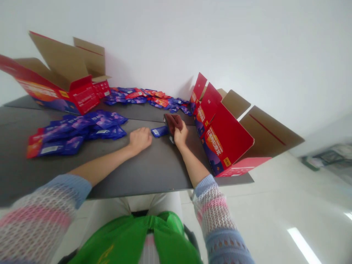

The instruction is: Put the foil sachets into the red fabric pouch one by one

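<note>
Broadly, a white wall backs the grey table. Open cartons flank heaped packets, presumably for easy reach. Between the hands lies a lone blue packet; the right hand grips a maroon bundle, perhaps folded cloth, though blurred. The left hand, curled closed, rests nearby.

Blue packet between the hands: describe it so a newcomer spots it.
On the dark grey table, find the bare left hand. Between it and the bare right hand lies a small, flat, blue packet with a white label, set apart from the piled blue and red packets.
</note>
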`<state>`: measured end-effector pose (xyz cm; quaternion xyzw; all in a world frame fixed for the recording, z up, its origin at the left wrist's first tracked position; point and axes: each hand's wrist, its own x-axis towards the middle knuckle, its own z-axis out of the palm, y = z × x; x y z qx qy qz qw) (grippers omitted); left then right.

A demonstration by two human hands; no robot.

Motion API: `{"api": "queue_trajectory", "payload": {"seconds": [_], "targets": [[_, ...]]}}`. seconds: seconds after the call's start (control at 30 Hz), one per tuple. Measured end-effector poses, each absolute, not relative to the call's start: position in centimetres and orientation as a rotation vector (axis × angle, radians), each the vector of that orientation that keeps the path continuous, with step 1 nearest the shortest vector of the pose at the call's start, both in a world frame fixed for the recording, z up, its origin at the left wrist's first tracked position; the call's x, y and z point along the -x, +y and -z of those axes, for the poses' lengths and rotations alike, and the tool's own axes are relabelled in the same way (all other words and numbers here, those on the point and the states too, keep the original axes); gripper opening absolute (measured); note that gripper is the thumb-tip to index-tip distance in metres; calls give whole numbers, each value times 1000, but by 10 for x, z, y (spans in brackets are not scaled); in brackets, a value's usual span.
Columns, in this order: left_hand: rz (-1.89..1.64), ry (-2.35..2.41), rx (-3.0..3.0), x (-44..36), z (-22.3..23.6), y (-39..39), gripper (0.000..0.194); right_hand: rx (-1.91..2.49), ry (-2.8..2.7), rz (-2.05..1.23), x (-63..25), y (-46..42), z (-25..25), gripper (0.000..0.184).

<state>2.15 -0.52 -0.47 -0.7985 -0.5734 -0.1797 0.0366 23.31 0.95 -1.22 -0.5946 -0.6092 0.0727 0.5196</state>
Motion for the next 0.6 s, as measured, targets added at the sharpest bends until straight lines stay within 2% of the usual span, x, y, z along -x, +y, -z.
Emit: {"api": "queue_trajectory", "payload": {"seconds": [0.1,0.23,0.4,0.6], "targets": [[671,-1801,2452,-22,7,37,49,1443,-1492,-110,-239,8,11,59],[450,-1657,2707,-29,17,55,63,1383,-1791,-123,-236,3,10,60],[33,-1610,2856,-41,19,44,65,1559,-2248,-47,-217,-2,10,57],[-24,-1794,2857,-44,13,47,69,1843,-2070,82,-220,6,8,55]]}}
